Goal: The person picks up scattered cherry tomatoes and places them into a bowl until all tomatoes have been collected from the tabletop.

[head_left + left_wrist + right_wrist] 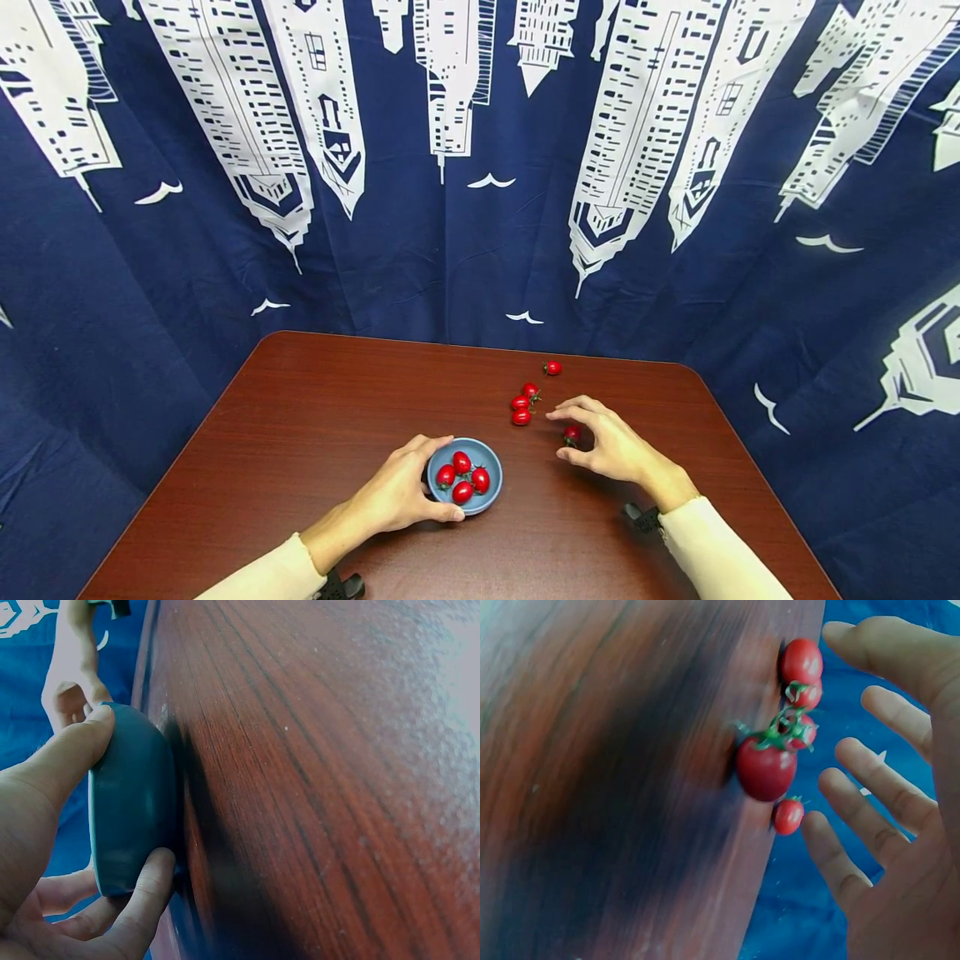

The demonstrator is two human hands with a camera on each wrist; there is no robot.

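Observation:
A small blue bowl [492,501] with several cherry tomatoes [462,492] in it stands on the table. My left hand [406,490] grips its left side, the thumb at the near rim and the fingers round the far side; the left wrist view shows the thumb on the rim of the bowl [135,802] and a finger low on its wall. My right hand [617,442] is spread over a single cherry tomato [572,434], thumb and fingers apart on either side. In the right wrist view that tomato [766,769] is apart from the fingertips.
Three cherry tomatoes [521,403] lie in a short row left of my right hand. Another cherry tomato [552,367] sits farther back, near the far edge of the brown wooden table [337,392]. A dark blue cloth [442,267] with white buildings hangs behind the table.

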